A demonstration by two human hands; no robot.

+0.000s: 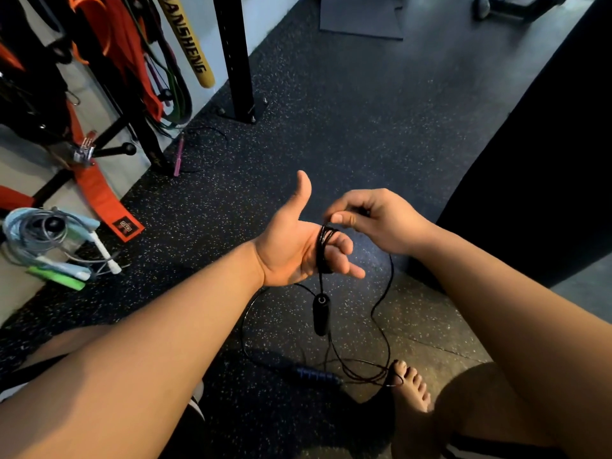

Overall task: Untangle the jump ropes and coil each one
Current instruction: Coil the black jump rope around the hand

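Note:
A thin black jump rope [322,246] is wound in several turns around the fingers of my left hand [298,250], which is held palm up with the thumb raised. My right hand [374,220] pinches the rope just above those turns. One black handle [321,314] dangles below my left hand. The loose cord loops down to the floor, where the other handle [314,376], dark blue, lies near my bare foot [410,385]. A rope with a pink handle [178,157] lies farther off on the floor.
Coiled ropes with white, light blue and green handles [59,250] lie at the left. A rack hung with orange and black bands [99,61] stands behind them. A black post [235,58] is bolted to the speckled rubber floor. A dark bag [546,144] stands at the right.

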